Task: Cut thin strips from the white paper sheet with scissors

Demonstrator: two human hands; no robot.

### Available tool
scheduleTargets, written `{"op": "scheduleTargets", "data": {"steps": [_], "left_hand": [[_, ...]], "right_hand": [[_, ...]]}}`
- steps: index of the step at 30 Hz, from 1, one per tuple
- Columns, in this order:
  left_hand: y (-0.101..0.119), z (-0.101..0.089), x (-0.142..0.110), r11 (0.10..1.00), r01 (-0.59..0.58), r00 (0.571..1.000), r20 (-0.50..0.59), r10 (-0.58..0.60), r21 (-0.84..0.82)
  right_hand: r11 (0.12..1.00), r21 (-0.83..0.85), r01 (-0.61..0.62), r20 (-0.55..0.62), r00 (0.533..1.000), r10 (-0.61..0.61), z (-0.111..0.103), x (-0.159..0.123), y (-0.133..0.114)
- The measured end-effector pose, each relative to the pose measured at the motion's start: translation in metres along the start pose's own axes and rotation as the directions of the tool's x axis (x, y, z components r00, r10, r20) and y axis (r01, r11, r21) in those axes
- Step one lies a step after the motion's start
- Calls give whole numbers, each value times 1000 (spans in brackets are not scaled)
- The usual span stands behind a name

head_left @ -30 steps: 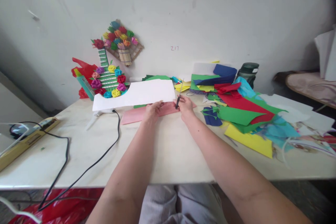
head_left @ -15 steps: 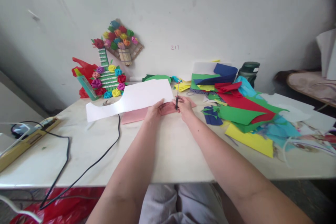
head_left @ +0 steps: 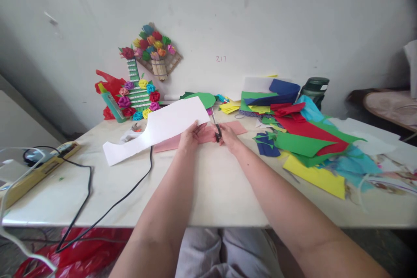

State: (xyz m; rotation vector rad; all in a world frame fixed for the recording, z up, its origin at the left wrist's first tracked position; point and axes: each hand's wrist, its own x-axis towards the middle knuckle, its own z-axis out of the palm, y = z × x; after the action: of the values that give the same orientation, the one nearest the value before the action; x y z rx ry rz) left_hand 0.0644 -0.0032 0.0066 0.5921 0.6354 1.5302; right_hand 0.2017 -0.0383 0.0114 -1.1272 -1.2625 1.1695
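Framing white card (head_left: 172, 119): wall (head_left: 208, 13), marbled-looking table (head_left: 224, 191)

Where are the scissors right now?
In the head view, the scissors are near the middle, held in the right hand, just beyond the right end of the white sheet and in front of the pink sheet.

This is a handicraft corner, whether of a home or workshop is unclear: a pale, smooth-topped bench (head_left: 224, 195) adjoins a scuffed grey-white wall (head_left: 276, 17), with black-handled metal scissors (head_left: 218, 133) at twelve o'clock, jumbled red, green and yellow sheets (head_left: 302, 144) at three, and a green, flower-trimmed, guitar-shaped ornament (head_left: 138, 97) at ten.
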Motion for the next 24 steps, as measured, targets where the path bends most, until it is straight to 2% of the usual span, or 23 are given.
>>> {"op": "scheduleTargets", "data": {"steps": [13,24], "left_hand": [[0,-3,3,1000,-30,999,27,30,-6],[2,-3,2,999,-29,999,24,30,-13]], "right_hand": [[994,-109,-24,100,994,35,0,-4,-1],[983,-182,-10,91,995,27,2,-2,1]]}}
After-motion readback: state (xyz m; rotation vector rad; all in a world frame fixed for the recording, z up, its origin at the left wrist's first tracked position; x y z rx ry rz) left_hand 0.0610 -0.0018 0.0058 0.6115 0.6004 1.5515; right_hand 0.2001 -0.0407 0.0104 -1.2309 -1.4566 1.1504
